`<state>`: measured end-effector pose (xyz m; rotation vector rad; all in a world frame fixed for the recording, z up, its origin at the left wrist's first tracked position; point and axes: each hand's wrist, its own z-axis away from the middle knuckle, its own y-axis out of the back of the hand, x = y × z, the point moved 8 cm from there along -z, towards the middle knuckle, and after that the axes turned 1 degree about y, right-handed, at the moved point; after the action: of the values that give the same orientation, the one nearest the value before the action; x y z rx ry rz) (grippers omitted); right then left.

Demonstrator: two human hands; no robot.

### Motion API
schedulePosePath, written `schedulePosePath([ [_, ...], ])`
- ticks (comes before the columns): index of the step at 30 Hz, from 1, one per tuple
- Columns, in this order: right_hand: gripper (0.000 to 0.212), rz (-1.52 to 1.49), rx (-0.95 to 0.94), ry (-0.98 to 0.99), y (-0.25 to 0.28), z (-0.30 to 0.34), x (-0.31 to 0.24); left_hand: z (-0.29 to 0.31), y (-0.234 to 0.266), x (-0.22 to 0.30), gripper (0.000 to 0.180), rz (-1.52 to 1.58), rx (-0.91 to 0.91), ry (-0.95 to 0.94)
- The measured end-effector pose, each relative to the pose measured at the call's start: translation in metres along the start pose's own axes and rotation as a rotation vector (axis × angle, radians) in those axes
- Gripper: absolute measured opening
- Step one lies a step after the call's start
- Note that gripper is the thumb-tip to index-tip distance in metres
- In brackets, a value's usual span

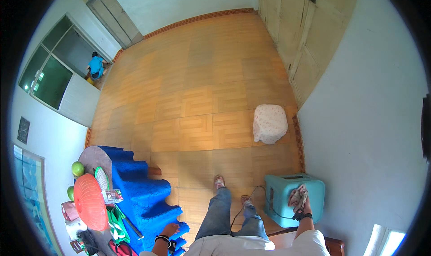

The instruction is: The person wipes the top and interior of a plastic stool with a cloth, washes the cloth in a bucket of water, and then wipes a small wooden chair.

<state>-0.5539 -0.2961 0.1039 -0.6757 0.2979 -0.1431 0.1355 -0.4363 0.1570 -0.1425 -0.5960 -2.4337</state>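
Note:
My right hand (307,207) is closed on a crumpled pinkish-brown cloth (298,196), pressing it against the top of a teal plastic stool (279,189) that stands by the right wall. A dark strap circles that wrist, and a thin dark cable runs from near the stool past my feet. On the other side of my body, my left hand (169,230) hangs beside a blue, folded cover (137,184) draped over furniture. Its fingers are small in view but look loose, with nothing in them. Whether they touch the cover cannot be made out.
At left, a tabletop (92,155) bears a red paper umbrella (91,202), green melons (78,169), a racket (102,179) and bags. A cloth-covered stool (270,124) stands ahead right. One person in blue (96,66) crouches in the far-left doorway. Closed doors (296,36) line the right.

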Motion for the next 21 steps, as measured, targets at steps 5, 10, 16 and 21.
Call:
schedulePosePath([
  [5, 0.036, -0.031, -0.121, -0.110, -0.010, 0.005, 0.004, 0.000, -0.013, -0.013, 0.033, -0.146, -0.043, 0.056],
  [10, 0.037, 0.076, -0.222, -0.034, 0.003, -0.011, -0.010, -0.011, -0.019, -0.018, 0.032, -0.068, -0.044, -0.005],
  [16, 0.043, -0.136, -0.192, -0.174, -0.033, 0.045, -0.014, -0.031, -0.029, -0.035, 0.035, 0.082, -0.043, 0.003],
  [21, 0.041, 0.325, -0.112, 0.094, -0.029, 0.082, -0.051, -0.045, -0.042, -0.006, 0.034, 0.115, -0.083, -0.085],
])
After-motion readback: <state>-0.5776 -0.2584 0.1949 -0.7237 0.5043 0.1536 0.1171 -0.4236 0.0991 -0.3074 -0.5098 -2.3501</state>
